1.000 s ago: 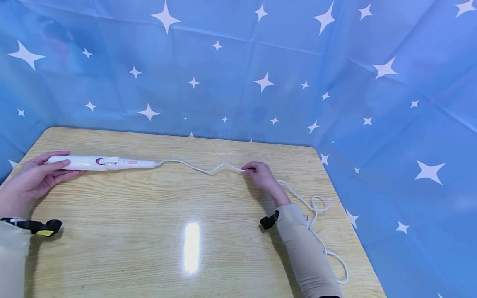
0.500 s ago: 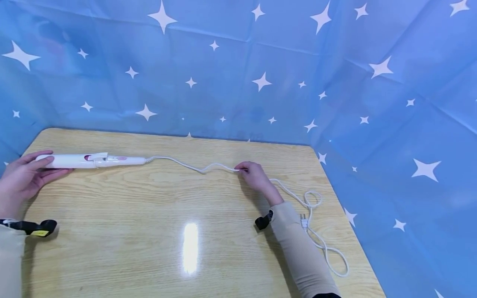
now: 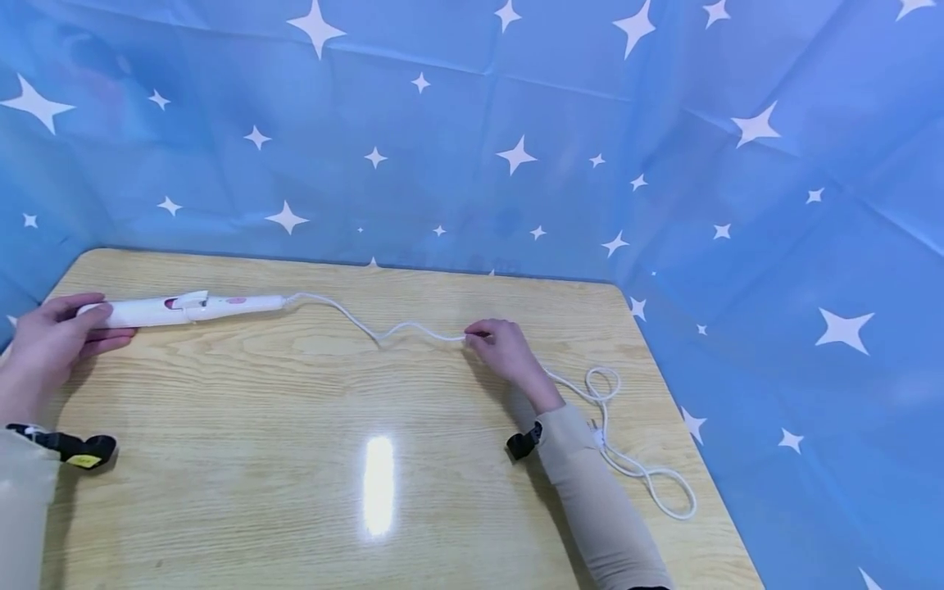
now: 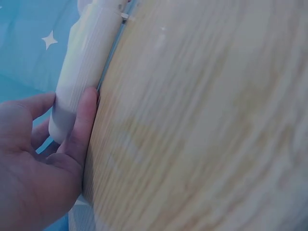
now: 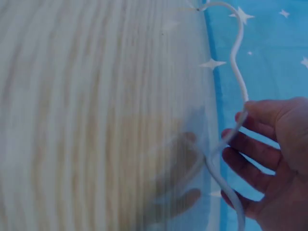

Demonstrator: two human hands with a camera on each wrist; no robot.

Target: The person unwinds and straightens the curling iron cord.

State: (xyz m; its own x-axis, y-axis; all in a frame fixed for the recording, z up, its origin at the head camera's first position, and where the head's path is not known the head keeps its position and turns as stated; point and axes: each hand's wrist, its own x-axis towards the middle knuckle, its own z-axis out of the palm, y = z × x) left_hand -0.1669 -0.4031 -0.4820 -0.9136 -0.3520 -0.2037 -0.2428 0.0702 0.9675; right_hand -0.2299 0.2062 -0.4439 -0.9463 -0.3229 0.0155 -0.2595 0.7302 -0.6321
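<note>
A white hair straightener (image 3: 221, 306) with pink details lies along the left back of the table, its cord end pointing right. My left hand (image 3: 46, 348) grips its rounded left end between thumb and fingers, as the left wrist view shows on the white body (image 4: 83, 62). From the other end a white cord (image 3: 354, 318) runs in a wavy line to my right hand (image 3: 505, 351). There, thumb and index finger pinch the cord (image 5: 237, 62), while the other fingers stay loosely bent beside it.
Beyond the right hand, the loose cord (image 3: 603, 385) loops over the table's right side. The plug (image 3: 596, 434) is partly hidden by the right sleeve (image 3: 590, 483). The wooden table (image 3: 295, 459) meets a blue starred curtain (image 3: 442, 164) at the back and right.
The straightener has shifted left with the left hand and tilted slightly, its cord end higher in view. My right hand has moved a little left with the cord, drawing the trailing loops along.
</note>
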